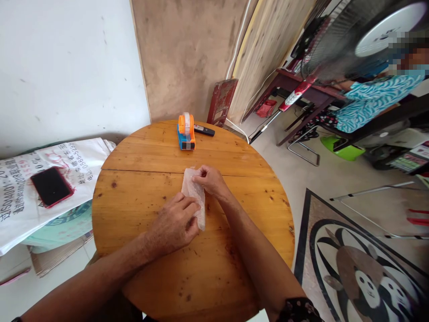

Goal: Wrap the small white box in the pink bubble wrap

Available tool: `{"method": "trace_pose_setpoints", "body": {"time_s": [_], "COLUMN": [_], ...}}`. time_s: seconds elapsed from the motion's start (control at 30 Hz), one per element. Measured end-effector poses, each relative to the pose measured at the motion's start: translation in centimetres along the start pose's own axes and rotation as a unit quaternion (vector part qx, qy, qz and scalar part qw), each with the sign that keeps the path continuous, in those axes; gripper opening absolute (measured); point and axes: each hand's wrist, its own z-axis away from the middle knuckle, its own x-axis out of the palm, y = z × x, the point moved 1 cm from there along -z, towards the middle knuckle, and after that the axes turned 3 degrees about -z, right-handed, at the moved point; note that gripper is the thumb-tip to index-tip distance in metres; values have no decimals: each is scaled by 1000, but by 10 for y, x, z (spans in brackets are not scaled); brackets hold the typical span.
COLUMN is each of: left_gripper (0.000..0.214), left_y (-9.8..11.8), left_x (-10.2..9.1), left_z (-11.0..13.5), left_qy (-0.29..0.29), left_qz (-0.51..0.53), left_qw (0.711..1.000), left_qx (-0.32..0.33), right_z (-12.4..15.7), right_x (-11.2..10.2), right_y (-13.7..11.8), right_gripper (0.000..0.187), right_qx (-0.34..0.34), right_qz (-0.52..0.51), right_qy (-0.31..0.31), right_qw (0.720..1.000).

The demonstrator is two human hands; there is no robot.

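Observation:
A narrow, whitish bundle of bubble wrap [190, 188] lies over the middle of the round wooden table [140, 201]. My left hand [176, 219] grips its near left side, with the fingers curled over it. At its far right edge, my right hand [212, 180] pinches the wrap between thumb and fingers. Whether anything is inside the wrap cannot be made out. Beyond the hands stands an orange and blue tape dispenser [186, 134] with a roll of clear tape. Just behind it lies a dark, slim object [205, 130], partly hidden by the dispenser.
At left, a phone [52, 187] with a red case lies on printed white sacks [83, 158]. A wooden chair [221, 103] stands behind the table. To the right are a floor fan [335, 49], a seated person in a patterned turquoise top [382, 98], and a panda-patterned floor panel [355, 259].

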Motion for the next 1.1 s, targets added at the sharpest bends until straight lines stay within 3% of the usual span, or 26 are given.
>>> {"method": "trace_pose_setpoints", "body": {"time_s": [0.13,0.37,0.57,0.83,0.97,1.1], "left_gripper": [24,23,23,25,23,9], "left_y": [2,2,2,2,3,5], "left_x": [-3,-2,-3,-1,-1,0], "left_z": [-1,-1,2,7,10,11], "left_qy": [-28,-38,6,64,67,74], "left_qz": [-6,7,-25,-80,-86,-89], "left_qw": [999,998,999,994,993,988], "left_qx": [-23,-40,-45,-49,-48,-99], "right_z": [2,25,55,86,94,99], "right_x": [6,-10,-27,-29,-28,-30], "right_y": [4,-18,-36,-37,-33,-32], "right_gripper": [19,32,34,38,38,35], "right_qx": [-11,-7,-22,-20,-37,-75], "right_qz": [-117,-329,-356,-370,-351,-296], "right_qy": [17,-40,-77,-103,-94,-81], "right_qw": [993,944,931,923,931,949]}}
